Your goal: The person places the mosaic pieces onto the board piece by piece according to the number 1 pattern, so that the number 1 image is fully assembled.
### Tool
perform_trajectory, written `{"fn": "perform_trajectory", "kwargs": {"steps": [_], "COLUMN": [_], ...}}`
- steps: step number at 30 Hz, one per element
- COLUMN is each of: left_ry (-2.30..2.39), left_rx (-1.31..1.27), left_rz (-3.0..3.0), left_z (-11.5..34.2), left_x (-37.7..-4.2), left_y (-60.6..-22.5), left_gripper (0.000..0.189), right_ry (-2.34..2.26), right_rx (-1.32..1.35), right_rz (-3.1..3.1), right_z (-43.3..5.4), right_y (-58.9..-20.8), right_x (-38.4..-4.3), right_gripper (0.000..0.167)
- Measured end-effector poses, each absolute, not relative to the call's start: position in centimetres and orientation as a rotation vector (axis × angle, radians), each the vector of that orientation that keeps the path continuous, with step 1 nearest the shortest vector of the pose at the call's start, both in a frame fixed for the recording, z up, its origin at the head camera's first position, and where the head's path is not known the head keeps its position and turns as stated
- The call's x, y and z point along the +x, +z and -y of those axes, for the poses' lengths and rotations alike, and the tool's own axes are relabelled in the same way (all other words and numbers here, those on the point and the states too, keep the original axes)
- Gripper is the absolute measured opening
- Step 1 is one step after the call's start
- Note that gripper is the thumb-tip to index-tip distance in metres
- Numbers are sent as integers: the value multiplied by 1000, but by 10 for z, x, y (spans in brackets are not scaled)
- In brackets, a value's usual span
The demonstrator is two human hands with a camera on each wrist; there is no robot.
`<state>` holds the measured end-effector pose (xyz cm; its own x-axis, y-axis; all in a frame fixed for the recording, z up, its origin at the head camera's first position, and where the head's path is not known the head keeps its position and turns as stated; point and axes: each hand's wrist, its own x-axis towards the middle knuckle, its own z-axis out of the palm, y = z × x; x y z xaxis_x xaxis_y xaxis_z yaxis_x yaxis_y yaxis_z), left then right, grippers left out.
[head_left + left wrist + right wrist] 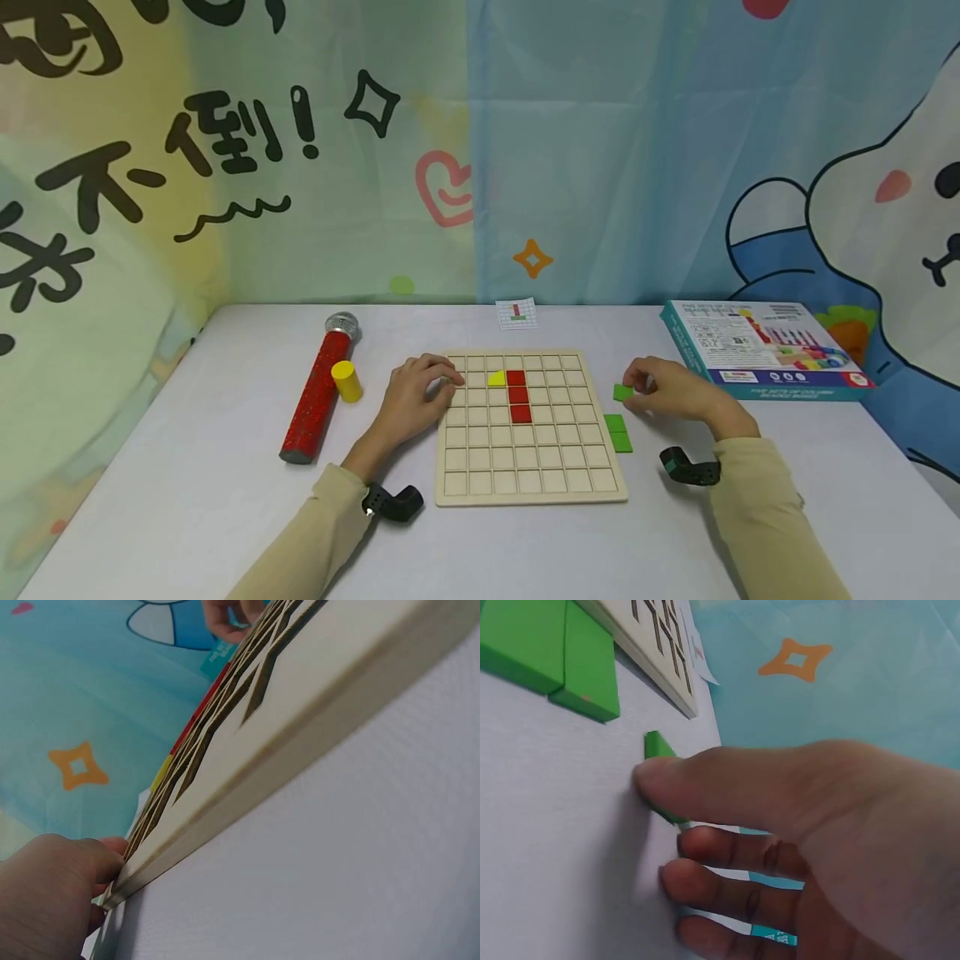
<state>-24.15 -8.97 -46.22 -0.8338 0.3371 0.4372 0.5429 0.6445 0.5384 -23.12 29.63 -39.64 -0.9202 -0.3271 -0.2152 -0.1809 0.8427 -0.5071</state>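
Observation:
A pale wooden grid board (pixel 532 483) lies in the middle of the table. Three red square tiles (pixel 518 395) form a column in its upper cells, with a yellow tile (pixel 497 379) left of the top one. My left hand (pixel 420 390) holds the board's left edge; in the left wrist view its fingertips (pixel 112 859) are on the rim. Off the board's right side, my right hand (pixel 678 390) pinches a green square tile (pixel 658 746) between thumb and fingers, just above the table. Two more green tiles (pixel 618 433) lie together by the board's right edge.
A red microphone (pixel 318 396) and a yellow cylinder (pixel 347 381) are to the left. Behind the board lies a small pattern card (pixel 516 314) printed with a coloured figure on a grid. A game box (pixel 765 350) sits at the back right, before a printed curtain (pixel 570 167).

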Motion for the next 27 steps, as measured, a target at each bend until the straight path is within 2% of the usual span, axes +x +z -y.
{"fn": "perform_trajectory", "kwargs": {"steps": [12, 27], "left_ry": [-999, -978], "left_rx": [-709, -693], "left_rz": [2554, 2580], "left_z": [89, 89], "left_x": [-241, -241], "left_y": [-463, -462], "left_gripper": [12, 12], "right_ry": [-742, -759], "right_rx": [-387, -519], "right_rz": [-2768, -2837], "right_z": [-296, -285], "right_y": [-401, -400], "right_x": [-234, -231], "right_gripper": [26, 27]}}
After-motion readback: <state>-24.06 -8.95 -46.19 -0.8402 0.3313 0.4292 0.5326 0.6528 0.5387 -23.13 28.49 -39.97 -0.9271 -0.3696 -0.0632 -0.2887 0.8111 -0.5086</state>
